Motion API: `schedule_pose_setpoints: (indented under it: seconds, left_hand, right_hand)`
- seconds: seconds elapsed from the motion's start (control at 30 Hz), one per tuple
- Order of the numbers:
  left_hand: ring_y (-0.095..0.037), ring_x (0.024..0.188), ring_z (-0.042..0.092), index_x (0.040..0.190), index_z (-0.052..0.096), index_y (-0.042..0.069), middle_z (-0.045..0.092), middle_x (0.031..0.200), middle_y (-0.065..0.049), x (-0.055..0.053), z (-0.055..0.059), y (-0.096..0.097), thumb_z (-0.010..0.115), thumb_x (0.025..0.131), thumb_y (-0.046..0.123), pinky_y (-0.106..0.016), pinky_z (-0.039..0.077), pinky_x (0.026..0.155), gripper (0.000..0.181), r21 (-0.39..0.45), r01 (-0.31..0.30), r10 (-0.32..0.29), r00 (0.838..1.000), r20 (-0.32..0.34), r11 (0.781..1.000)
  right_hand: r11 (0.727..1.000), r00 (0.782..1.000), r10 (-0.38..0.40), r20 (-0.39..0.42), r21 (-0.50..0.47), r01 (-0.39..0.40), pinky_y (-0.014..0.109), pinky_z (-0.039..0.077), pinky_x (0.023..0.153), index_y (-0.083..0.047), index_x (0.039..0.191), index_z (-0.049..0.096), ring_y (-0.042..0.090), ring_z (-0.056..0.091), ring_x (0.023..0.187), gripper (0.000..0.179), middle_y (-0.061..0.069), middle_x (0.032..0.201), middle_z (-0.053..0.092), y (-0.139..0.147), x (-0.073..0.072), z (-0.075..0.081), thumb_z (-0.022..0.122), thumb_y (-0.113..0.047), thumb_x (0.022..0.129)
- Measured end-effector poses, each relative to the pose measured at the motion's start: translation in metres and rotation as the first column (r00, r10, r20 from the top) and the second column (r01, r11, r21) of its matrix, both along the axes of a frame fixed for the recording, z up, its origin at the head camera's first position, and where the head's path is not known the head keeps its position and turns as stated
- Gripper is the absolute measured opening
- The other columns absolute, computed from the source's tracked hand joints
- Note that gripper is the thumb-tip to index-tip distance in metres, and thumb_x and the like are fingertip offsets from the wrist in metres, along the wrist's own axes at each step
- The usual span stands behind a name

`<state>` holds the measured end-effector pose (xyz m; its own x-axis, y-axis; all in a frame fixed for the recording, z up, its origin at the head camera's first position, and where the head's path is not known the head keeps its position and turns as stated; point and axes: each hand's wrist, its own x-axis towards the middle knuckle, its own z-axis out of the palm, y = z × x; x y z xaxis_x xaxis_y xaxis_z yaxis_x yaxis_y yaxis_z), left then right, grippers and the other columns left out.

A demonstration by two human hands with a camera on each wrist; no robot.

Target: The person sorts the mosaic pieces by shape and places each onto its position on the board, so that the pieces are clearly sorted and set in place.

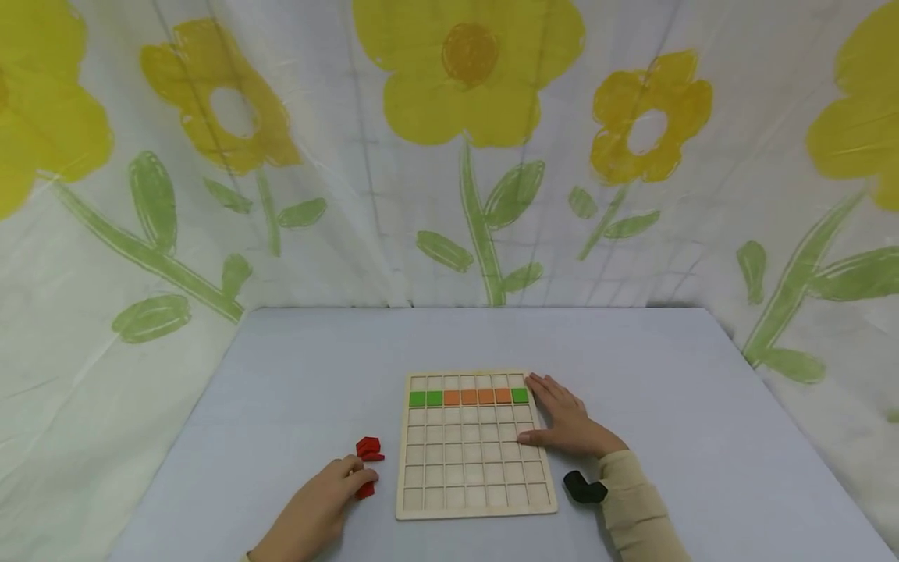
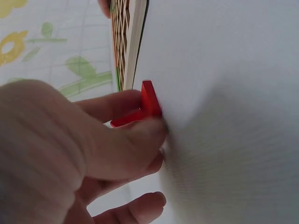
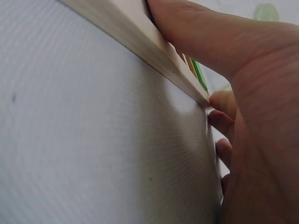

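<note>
A wooden grid board [image 1: 463,476] lies flat on the table, with a row of green tiles [image 1: 417,399] and orange tiles [image 1: 478,396] near its far edge. Left of it, my left hand [image 1: 319,499] pinches a red tile [image 2: 150,100] between thumb and fingers, just above or on the tabletop. More red tiles [image 1: 368,447] lie beside its fingertips, partly heaped together. On the board's right side rests my right hand [image 1: 572,421], its thumb [image 3: 196,28] lying over the rim and its fingers extended along the outer edge toward the far corner.
A black curved object [image 1: 584,488] sits at the right forearm, by the beige sleeve [image 1: 635,499]; its kind is unclear. The pale table [image 1: 316,351] ends at a white curtain [image 1: 337,234] printed with yellow flowers.
</note>
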<state>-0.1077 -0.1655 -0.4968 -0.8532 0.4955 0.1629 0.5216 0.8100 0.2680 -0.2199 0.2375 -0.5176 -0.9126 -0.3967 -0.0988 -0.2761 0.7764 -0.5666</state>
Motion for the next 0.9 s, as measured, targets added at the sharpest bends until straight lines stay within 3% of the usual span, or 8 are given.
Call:
schedule_pose_setpoints:
  seconds: [0.13, 0.3, 0.57, 0.77, 0.9]
  left_hand:
    - [-0.004, 0.077, 0.046, 0.101, 0.066, 0.015, 0.049, 0.091, 0.011, -0.001, -0.001, 0.002, 0.078, 0.077, 0.01, -0.021, 0.048, 0.067, 0.027, 0.016, -0.012, 0.012, 1.0, -0.006, 1.0]
    - [-0.004, 0.077, 0.043, 0.101, 0.066, 0.016, 0.048, 0.092, 0.009, -0.002, -0.003, 0.005, 0.078, 0.078, 0.024, -0.02, 0.045, 0.065, 0.028, -0.001, -0.035, 0.035, 0.999, 0.035, 0.999]
    - [-0.003, 0.076, 0.041, 0.097, 0.063, 0.017, 0.046, 0.09, 0.01, -0.001, -0.009, 0.007, 0.078, 0.078, 0.027, -0.02, 0.043, 0.064, 0.026, 0.017, -0.058, 0.058, 0.998, 0.022, 0.998]
    - [-0.004, 0.08, 0.046, 0.099, 0.062, 0.016, 0.05, 0.093, 0.008, -0.007, -0.004, 0.016, 0.08, 0.076, 0.027, -0.022, 0.048, 0.07, 0.031, 0.054, 0.008, -0.003, 0.996, -0.09, 0.998]
    - [-0.003, 0.079, 0.048, 0.095, 0.061, 0.016, 0.054, 0.093, 0.009, -0.017, 0.004, 0.027, 0.082, 0.074, 0.022, -0.021, 0.049, 0.07, 0.03, 0.097, 0.044, -0.028, 0.986, -0.164, 0.994]
  right_hand:
    - [1.0, 1.0, -0.001, -0.012, 0.007, 0.001, 0.064, 0.014, 0.109, -0.014, 0.153, 0.02, 0.035, 0.01, 0.146, 0.102, 0.008, 0.159, 0.018, 0.001, 0.0, -0.002, 0.069, -0.061, 0.077]
    - [1.0, 1.0, -0.006, -0.01, 0.012, 0.006, 0.065, 0.013, 0.108, -0.013, 0.153, 0.02, 0.036, 0.009, 0.146, 0.102, 0.008, 0.159, 0.018, 0.002, 0.0, -0.001, 0.07, -0.06, 0.077]
    - [1.0, 1.0, -0.001, -0.015, 0.005, 0.001, 0.064, 0.013, 0.109, -0.014, 0.153, 0.02, 0.035, 0.009, 0.146, 0.102, 0.008, 0.159, 0.018, 0.004, 0.001, -0.001, 0.07, -0.059, 0.078]
    - [1.0, 0.999, -0.009, -0.038, 0.009, 0.009, 0.065, 0.014, 0.108, -0.014, 0.153, 0.021, 0.035, 0.01, 0.146, 0.101, 0.008, 0.159, 0.019, 0.004, 0.0, -0.003, 0.07, -0.059, 0.077]
    - [1.0, 1.0, 0.001, -0.026, 0.005, -0.001, 0.063, 0.013, 0.109, -0.014, 0.153, 0.02, 0.034, 0.009, 0.147, 0.102, 0.007, 0.159, 0.019, 0.002, -0.001, -0.004, 0.069, -0.061, 0.077]
